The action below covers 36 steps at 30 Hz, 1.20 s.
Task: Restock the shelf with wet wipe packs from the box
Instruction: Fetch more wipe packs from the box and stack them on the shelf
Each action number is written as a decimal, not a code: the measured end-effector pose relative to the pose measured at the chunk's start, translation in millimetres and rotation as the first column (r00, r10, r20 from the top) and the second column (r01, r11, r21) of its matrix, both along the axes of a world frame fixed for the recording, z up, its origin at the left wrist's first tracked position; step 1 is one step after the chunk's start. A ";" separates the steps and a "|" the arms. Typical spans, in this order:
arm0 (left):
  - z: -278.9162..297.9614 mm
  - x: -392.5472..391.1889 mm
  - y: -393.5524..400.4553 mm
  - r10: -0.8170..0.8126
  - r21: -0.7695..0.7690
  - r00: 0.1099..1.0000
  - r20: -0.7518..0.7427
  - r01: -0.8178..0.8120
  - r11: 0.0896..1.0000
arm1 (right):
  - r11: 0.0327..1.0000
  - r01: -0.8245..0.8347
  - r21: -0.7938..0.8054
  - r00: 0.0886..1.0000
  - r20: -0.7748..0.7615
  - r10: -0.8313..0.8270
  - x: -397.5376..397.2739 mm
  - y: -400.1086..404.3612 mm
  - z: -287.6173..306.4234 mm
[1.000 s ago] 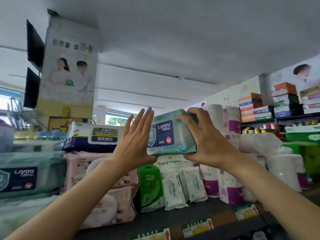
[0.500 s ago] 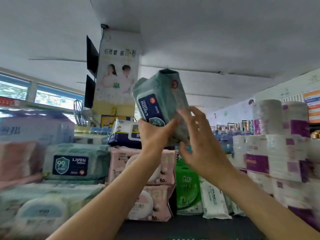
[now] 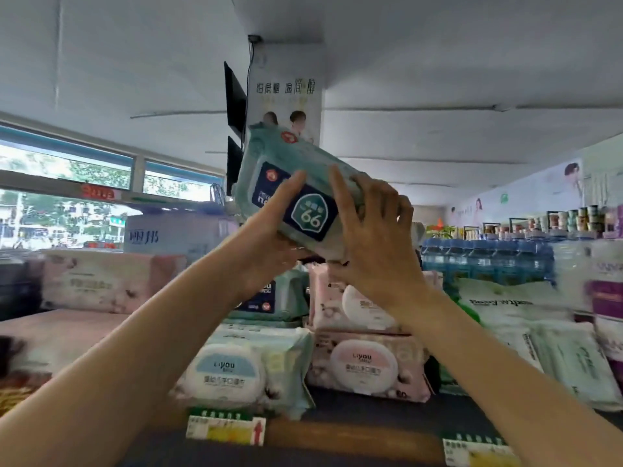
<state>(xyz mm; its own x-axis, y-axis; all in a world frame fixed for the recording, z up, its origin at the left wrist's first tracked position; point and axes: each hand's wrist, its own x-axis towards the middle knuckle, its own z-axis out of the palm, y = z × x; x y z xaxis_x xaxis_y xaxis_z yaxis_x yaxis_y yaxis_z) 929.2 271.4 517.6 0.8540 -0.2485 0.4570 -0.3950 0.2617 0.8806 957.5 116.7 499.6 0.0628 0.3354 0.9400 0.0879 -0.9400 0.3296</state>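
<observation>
A teal wet wipe pack (image 3: 269,163) with a dark blue label is held up high, tilted, above the stacked packs on the shelf. My left hand (image 3: 269,227) grips its lower left side, fingers across the label. My right hand (image 3: 371,237) clasps its right end. Directly below sits another teal pack (image 3: 283,298) on a pale blue-lidded pack (image 3: 249,369). The box is not in view.
Pink wipe packs (image 3: 364,362) are stacked to the right, with white baby wipe packs (image 3: 539,335) and water bottles (image 3: 485,257) beyond. Pink tissue bundles (image 3: 108,281) fill the left. The dark shelf edge (image 3: 354,436) carries price tags. A pillar (image 3: 286,92) rises behind.
The view has swung left along the shelf. The pack has turned from upright to tilted, and my right hand has closed onto its right end.
</observation>
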 end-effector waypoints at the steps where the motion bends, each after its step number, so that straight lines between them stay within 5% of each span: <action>1: 2.4 -1.7 20.4 0.102 0.017 0.993 0.051 -0.103 0.995 | 0.998 -0.059 0.007 0.996 -0.067 0.060 0.2 3.6 4.7; 4: 5.9 16.8 78.6 0.487 -0.052 0.866 0.112 -0.484 0.873 | 0.991 -0.123 -0.056 0.966 -0.237 0.106 4.6 17.8 9.6; 6: -1.9 31.2 101.8 0.604 0.057 0.769 0.211 -0.626 0.777 | 0.983 -0.072 -0.168 0.934 -0.357 0.007 8.3 37.0 3.4; 8: -17.0 46.6 113.9 0.534 0.356 0.743 0.403 -0.665 0.656 | 0.963 -0.035 -0.268 0.819 -0.560 -0.126 14.2 56.6 -8.7; 10: -36.2 54.8 119.2 0.358 0.660 0.750 0.556 -0.660 0.358 | 0.955 -0.006 -0.298 0.702 -0.681 -0.208 21.1 65.4 -20.7; 12: -49.3 59.4 125.4 0.175 0.717 0.735 0.655 -0.678 0.161 | 0.970 0.022 -0.240 0.669 -0.718 -0.193 22.0 64.0 -29.5; 22: -64.8 67.4 135.2 0.034 0.610 0.611 0.791 -0.791 0.048 | 0.994 -0.019 -0.107 0.677 -0.733 -0.066 18.5 64.0 -43.8; 28: -73.9 70.3 121.0 -0.007 0.454 0.455 0.890 -0.888 -0.073 | 0.989 -0.024 -0.147 0.677 -0.731 -0.092 19.5 67.1 -35.1; 31: -68.5 70.2 105.1 -0.035 0.351 0.351 0.936 -0.936 0.012 | 0.953 -0.099 -0.285 0.784 -0.612 -0.102 10.1 77.0 -9.5; 34: -51.9 67.1 96.9 0.186 0.237 0.314 0.931 -0.907 0.347 | 0.905 -0.107 -0.411 0.875 -0.471 -0.110 -3.0 82.2 25.5; 36: -39.6 65.3 90.1 0.378 0.113 0.363 0.852 -0.832 0.543 | 0.937 -0.175 -0.302 0.937 -0.345 0.064 -7.0 76.1 42.4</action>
